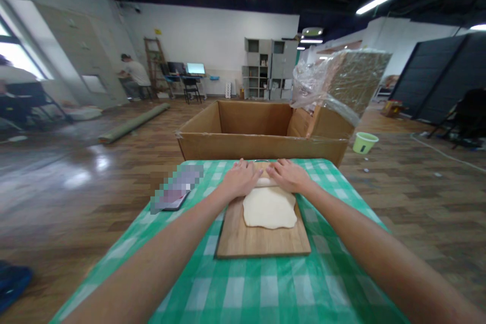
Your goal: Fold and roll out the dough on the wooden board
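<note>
A flattened sheet of pale dough (269, 210) lies on a wooden cutting board (261, 243). Across its far edge runs a light-coloured rolling pin (266, 182), with only its middle showing between my hands. My left hand (243, 177) is over the left end of the pin, fingers curved forward. Over the right end, my right hand (288, 175) bends around it in the same way. Both palms cover the pin's ends, so these are hidden.
A green-and-white checked tablecloth (235, 291) covers the table. On its left lies a blurred-out flat object (176, 192). Beyond the far edge stands a large open cardboard box (261, 147). A light green bucket (364, 143) is on the floor at right; a person (134, 76) sits far left.
</note>
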Motion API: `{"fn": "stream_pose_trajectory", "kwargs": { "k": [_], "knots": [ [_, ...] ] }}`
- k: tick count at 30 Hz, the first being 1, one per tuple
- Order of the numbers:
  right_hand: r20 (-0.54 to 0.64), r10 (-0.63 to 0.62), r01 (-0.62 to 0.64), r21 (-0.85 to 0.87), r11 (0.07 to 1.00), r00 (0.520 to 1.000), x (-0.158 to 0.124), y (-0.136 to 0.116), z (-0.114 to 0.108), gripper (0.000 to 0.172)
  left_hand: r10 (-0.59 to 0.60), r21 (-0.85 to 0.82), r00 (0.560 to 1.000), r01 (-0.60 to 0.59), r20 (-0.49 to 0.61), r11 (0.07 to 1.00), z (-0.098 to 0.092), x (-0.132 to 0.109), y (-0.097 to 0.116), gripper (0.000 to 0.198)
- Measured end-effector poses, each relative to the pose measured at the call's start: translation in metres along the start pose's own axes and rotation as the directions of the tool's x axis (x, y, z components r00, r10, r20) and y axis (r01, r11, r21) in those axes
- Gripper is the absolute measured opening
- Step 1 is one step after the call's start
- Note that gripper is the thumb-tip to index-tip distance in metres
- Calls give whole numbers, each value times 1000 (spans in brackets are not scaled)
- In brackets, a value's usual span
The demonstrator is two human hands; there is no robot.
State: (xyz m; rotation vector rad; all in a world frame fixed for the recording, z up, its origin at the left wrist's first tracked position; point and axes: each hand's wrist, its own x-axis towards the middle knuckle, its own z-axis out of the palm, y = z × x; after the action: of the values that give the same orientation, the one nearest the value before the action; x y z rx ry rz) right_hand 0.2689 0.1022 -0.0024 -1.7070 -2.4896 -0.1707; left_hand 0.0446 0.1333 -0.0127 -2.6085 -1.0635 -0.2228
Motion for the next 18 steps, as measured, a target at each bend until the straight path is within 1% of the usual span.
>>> {"fn": "stream_pose_trajectory", "kwargs": {
  "k": [2,5,8,10,12,15,18],
  "knots": [
    [-10,9,-9,10,1000,1000,-11,-8,-3,57,-14,-14,1000,14,-7,1000,-11,-10,9,38],
    [-3,7,-7,30,1000,1000,-28,-19,-7,59,-48,-32,999,48,1,998,-23,-22,20,38],
    [-29,101,-98,83,992,994,-47,-31,-11,66,-70,-89,998,70,-5,994,-28,-34,30,41],
    [-66,140,-133,106,985,988,-61,-40,-13,74,-116,-142,993,111,-31,984,-28,-44,37,47],
    [-99,135,-125,94,988,986,-76,-49,-13,83,-155,-174,985,141,-71,974,-28,-57,44,57],
    [-121,116,-110,53,992,986,-102,-61,-10,93,-132,-168,984,111,-123,980,-31,-81,57,70],
    [-150,92,-87,37,996,984,-131,-73,-6,97,-110,-164,986,90,-122,982,-39,-107,71,77]
  ]
}}
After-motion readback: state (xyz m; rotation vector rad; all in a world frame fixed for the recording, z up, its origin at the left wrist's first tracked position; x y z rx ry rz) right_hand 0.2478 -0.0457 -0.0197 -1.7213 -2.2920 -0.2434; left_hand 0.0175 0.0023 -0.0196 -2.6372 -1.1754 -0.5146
